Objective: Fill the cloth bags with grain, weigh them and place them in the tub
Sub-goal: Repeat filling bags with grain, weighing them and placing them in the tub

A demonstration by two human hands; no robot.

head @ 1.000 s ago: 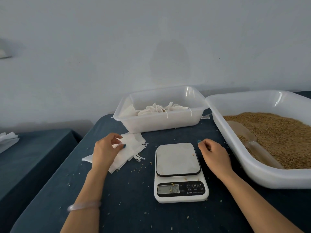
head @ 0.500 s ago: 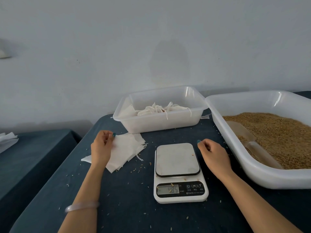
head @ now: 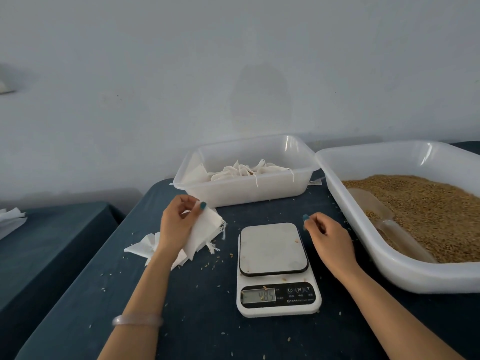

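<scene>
Left hand [head: 178, 227] pinches top cloth bag [head: 205, 227] by its far corner, on the stack [head: 145, 246] left of the scale [head: 272, 249]; one layer or two, can't tell. Right hand [head: 328, 236] loosely curled, empty. Bag: light, limp, frayed edges. Hold it at the mouth hem, both hands.

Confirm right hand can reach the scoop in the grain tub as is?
Probably yes. The right hand holds nothing and sits beside the grain tub; the scoop lies uncovered just inside its near rim, with only that low wall to clear.
</scene>
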